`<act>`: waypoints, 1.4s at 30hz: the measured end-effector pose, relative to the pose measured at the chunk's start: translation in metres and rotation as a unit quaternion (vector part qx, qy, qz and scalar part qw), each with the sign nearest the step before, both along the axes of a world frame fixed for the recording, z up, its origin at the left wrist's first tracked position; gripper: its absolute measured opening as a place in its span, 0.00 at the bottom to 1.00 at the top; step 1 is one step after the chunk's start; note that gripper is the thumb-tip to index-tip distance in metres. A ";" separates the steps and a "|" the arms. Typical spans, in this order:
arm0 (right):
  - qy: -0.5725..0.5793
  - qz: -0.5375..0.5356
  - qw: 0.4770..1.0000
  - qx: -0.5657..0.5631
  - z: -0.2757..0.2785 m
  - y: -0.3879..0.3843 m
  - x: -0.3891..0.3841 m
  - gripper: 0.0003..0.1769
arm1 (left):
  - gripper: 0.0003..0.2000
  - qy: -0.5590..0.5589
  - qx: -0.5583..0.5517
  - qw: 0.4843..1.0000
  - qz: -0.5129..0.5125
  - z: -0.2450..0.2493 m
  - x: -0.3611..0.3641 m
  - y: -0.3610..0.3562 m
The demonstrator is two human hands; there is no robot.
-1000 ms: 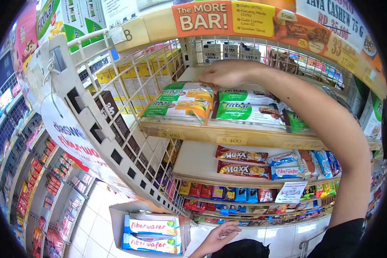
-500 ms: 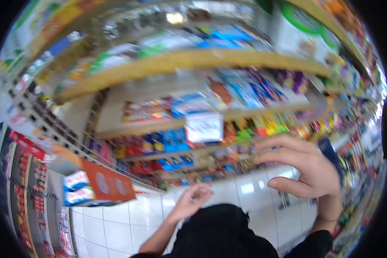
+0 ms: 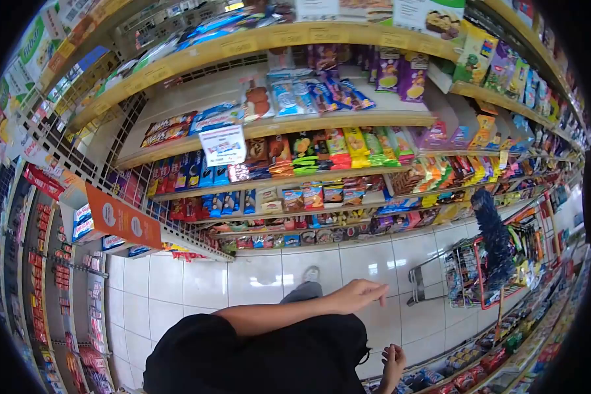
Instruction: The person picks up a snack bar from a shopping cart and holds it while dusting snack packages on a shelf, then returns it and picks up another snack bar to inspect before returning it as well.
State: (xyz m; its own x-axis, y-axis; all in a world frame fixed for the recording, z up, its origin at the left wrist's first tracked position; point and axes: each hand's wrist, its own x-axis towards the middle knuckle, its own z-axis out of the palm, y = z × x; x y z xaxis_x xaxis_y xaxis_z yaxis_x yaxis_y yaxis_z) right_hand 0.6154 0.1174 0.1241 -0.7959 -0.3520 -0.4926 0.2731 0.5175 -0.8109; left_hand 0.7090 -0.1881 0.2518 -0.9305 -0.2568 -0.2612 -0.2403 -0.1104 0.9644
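My left hand reaches across in front of my body, its fingers stretched to the right. It holds nothing that I can see, over the white tiled floor. Lower down, near the bottom edge, my right hand has its fingers loosely bent and apart, with nothing visible in them. A cart with wire sides and a red frame is to the right of both hands, apart from them. Beside its contents stands a dark blue fluffy duster.
A shelf unit with packaged snacks runs across the front, with a white price sign. An orange display box sticks out at left, beside a rack of small packs. Packets line the lower right shelf.
My right hand has dropped from its raised position to the lower edge. My left hand has swung rightward across my body. The view has turned right, bringing the cart and duster into sight.
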 end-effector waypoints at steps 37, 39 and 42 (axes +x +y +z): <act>0.414 -0.103 0.817 0.388 -0.036 0.100 -0.507 0.19 | 0.16 -0.218 -0.140 0.964 -0.056 -0.243 -0.414 0.000; 0.365 -0.104 0.867 0.324 -0.038 0.108 -0.516 0.17 | 0.14 -0.146 -0.096 0.985 0.005 -0.193 -0.455 0.038; 0.458 -0.085 0.839 0.283 0.001 0.135 -0.518 0.13 | 0.14 -0.048 -0.098 0.993 0.047 -0.160 -0.500 0.069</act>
State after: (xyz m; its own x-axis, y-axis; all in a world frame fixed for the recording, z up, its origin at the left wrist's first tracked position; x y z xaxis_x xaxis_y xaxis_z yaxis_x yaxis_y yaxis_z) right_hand 0.0974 0.2523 0.1249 -0.9467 -0.1109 0.3023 -0.2207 0.9070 -0.3585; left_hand 0.2093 -0.1195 0.0914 -0.8734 -0.3955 -0.2841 -0.3295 0.0505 0.9428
